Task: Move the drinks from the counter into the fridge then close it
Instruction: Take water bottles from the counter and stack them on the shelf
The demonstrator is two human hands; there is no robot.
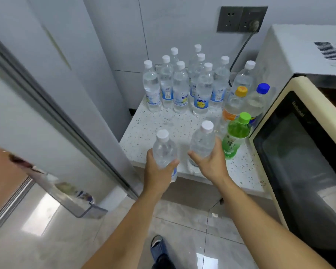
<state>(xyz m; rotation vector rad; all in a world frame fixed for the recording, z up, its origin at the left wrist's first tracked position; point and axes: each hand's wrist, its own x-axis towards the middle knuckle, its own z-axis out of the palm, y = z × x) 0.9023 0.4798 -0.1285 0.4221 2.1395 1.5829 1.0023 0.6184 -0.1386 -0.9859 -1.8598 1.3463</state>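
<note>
Both hands are wrapped round upright water bottles at the bench's near edge.

One clear bottle [164, 150] is gripped by the left hand [159, 171], another clear bottle [201, 145] by the right hand [211, 164], long axes near vertical, caps up. Beyond the hands a cluster of water bottles [180, 88] is left on the bench [149, 123]; a green bottle [235, 135] stands just right of the right hand, against the microwave [299, 152]. The open fridge door [47, 117] lies left of the left hand, which is judged nearer it.
</note>
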